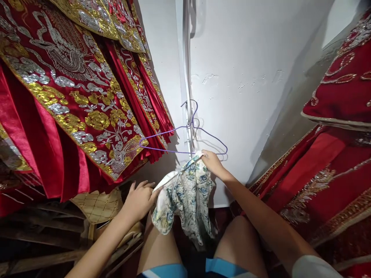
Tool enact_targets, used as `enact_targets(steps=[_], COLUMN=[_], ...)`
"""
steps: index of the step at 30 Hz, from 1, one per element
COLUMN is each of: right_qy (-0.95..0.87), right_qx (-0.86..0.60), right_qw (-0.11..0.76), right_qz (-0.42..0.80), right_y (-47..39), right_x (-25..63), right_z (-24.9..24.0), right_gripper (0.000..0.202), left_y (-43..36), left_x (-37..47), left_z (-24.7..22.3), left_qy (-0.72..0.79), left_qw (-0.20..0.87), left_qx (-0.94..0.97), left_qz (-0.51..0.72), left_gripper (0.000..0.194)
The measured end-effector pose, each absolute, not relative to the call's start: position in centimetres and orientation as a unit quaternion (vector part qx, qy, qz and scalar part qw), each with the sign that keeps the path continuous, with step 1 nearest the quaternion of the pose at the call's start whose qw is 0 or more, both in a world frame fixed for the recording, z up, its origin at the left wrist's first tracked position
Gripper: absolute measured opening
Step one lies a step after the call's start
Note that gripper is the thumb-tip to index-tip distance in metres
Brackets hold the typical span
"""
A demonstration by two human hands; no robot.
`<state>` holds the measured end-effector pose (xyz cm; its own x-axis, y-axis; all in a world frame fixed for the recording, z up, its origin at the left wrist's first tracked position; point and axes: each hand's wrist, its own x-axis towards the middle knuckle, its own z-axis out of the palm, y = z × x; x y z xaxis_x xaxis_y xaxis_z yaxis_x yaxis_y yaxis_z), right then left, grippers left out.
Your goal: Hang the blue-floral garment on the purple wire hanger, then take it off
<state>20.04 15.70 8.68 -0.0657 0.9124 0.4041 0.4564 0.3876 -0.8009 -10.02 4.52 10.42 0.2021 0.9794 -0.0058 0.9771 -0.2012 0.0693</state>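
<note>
A white garment [191, 193] with a blue, green and yellow floral print hangs between my hands above my knees. My right hand [213, 164] pinches its upper edge, just below the hanger. At the garment's pale left edge, my left hand [139, 200] grips the cloth at the thumb, with some fingers stretched outward. Behind and above the cloth, a purple wire hanger [184, 151] hangs by its hook from a fitting on the wall, with no clothing on it. The garment's lower end drops into shadow between my legs.
Red robes [95, 96] with gold and silver embroidery hang at the left. More red beaded garments [327, 173] hang at the right. A white wall [237, 100] stands ahead. Below left are wooden slats [43, 235] and a gold quilted piece [100, 204].
</note>
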Motion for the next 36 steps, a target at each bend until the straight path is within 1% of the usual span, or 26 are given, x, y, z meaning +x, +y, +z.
enact_targets(steps=[3,5,12,17,20,23,26,28,33,36], right_qy=[-0.676,-0.665,-0.636,-0.645,-0.641,-0.640,-0.640,-0.639,-0.643,-0.647], right_qx=[-0.520,-0.536,-0.565,-0.547,-0.546,-0.549,-0.542,-0.539,-0.532,-0.535], right_qw=[0.474,0.481,0.509,0.517,0.524,0.525,0.527,0.526,0.522,0.511], right_qz=[0.218,0.200,0.134,0.134,0.128,0.120,0.141,0.157,0.177,0.187], right_y=[13.9,12.4,9.0,7.8,7.6,7.6,7.6,7.6,7.5,7.6], right_x=[21.2,22.2,24.6,24.3,24.1,23.9,23.8,23.7,24.0,24.4], right_z=[8.2,8.4,10.8,11.3,11.2,11.1,10.9,10.9,11.1,11.2], right_gripper=[0.011,0.014,0.026,0.029,0.029,0.028,0.026,0.025,0.025,0.025], left_y=[4.3,4.3,6.8,9.9,11.3,12.3,12.9,12.8,11.5,10.6], left_x=[-9.8,-9.5,-7.7,-7.3,-7.8,-8.4,-8.7,-8.6,-7.9,-8.0], left_z=[10.8,11.8,16.2,16.9,16.8,16.3,15.7,15.5,16.2,16.8], left_qy=[0.667,0.686,0.711,0.698,0.689,0.698,0.709,0.711,0.729,0.727], left_qw=[-0.018,-0.034,-0.022,-0.006,0.026,0.045,0.044,0.044,-0.024,-0.066], left_qx=[0.744,0.727,0.683,0.680,0.690,0.695,0.696,0.697,0.674,0.671], left_qz=[-0.017,-0.011,0.166,0.226,0.221,0.167,0.103,0.082,0.118,0.131], left_gripper=[0.052,0.050,0.053,0.053,0.052,0.054,0.057,0.057,0.045,0.042])
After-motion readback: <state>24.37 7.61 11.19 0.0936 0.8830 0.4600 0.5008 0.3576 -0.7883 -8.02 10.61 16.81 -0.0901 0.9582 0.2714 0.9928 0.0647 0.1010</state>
